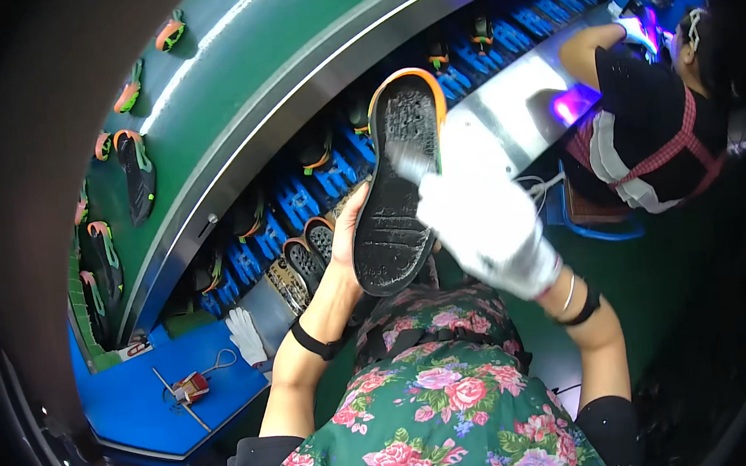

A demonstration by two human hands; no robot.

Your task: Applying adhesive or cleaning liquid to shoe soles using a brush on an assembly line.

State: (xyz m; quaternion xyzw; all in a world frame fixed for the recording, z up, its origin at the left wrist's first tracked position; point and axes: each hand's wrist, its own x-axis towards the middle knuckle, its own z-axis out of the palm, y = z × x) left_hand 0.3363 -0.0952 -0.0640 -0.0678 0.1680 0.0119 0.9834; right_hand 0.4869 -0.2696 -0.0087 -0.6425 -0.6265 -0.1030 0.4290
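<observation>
My bare left hand (pixel 348 228) is closed round the left edge of a shoe sole (pixel 389 218), its fingers partly hidden behind it. The sole stands tilted up in front of me, its black inner side toward me, with an orange rim round the far end. Patches of its surface look glossy and wet. My right hand (pixel 489 218), in a white glove, is closed on a small brush whose pale bristles (pixel 409 160) touch or hover just over the sole's upper half; motion blurs them. The glove hides most of the handle.
A green conveyor belt (pixel 226 77) with shoe uppers (pixel 135 174) curves along the left and far side. Below it runs a row of blue racks (pixel 295 200). More soles (pixel 304 261) lie left. A blue table (pixel 130 401) bears a white glove (pixel 244 335). A co-worker (pixel 647 120) sits right.
</observation>
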